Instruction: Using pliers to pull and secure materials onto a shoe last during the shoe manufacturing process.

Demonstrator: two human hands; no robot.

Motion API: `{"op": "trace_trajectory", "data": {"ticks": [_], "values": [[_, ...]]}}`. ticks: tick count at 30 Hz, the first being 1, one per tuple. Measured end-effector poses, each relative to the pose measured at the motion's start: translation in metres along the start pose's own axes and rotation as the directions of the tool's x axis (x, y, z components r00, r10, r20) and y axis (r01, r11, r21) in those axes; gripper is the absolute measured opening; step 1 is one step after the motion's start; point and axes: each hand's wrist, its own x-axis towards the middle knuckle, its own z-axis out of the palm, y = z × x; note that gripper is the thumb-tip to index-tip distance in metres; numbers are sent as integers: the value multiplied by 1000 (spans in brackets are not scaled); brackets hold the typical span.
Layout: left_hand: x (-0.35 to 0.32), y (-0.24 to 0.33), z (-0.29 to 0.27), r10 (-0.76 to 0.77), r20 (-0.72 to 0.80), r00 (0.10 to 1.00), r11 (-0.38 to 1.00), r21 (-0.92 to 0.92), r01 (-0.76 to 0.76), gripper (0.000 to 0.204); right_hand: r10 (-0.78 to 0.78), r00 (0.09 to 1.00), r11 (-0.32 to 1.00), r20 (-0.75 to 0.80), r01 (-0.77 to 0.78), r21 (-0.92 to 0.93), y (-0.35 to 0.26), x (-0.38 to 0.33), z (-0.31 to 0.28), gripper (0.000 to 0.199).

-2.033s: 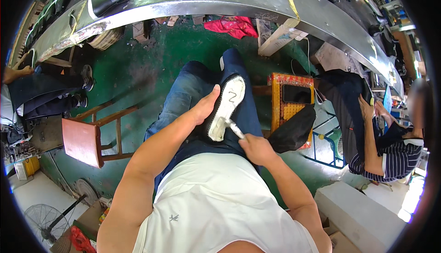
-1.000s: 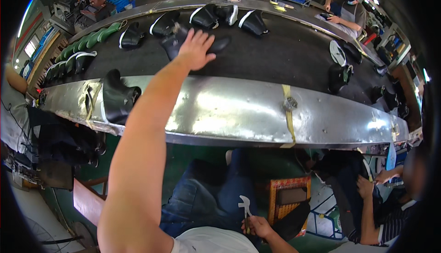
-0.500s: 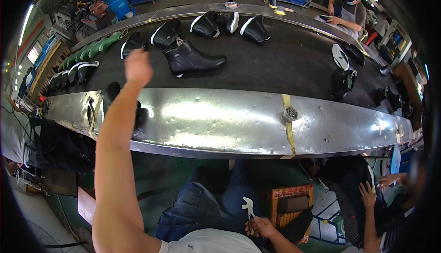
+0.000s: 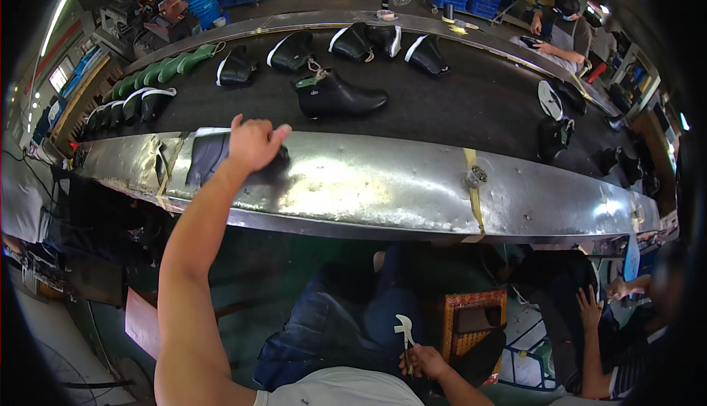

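My left hand (image 4: 254,144) is over a black boot (image 4: 208,157) on the metal ledge. Its fingers appear to grip the boot, though hand and forearm hide part of it and motion blurs it. Low in front of my body, my right hand (image 4: 423,362) is closed around the handles of silver-headed pincers (image 4: 403,326), the hooked head pointing up. Beyond the ledge, a black ankle boot (image 4: 342,96) lies on the dark belt, toe to the right.
Black boots with white edges (image 4: 291,51) line the belt's far side, beside green boot shapes (image 4: 166,71) at left. A small cup of metal bits (image 4: 476,177) stands on the ledge (image 4: 368,185). Another person's hand (image 4: 589,309) is at right; a person (image 4: 563,34) works across the belt.
My left hand has come back from over the belt to the boot on the ledge, and that boot's position looks different. The view has shifted slightly. My right hand keeps hold of the pincers.
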Motion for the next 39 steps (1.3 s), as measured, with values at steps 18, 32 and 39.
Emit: {"op": "trace_trajectory", "data": {"ticks": [18,32,39], "values": [[-151,-12,-41,-633,185,752,646,-409,644,86,-123,990,992,-69,120,-40,66,-21,40,61],[-494,180,-4,353,751,558,685,-614,392,92,-192,956,951,-223,237,199,89,-19,58,60],[-404,235,48,167,468,868,798,-581,160,88,-202,935,949,-290,260,179,88,-30,68,56]]}}
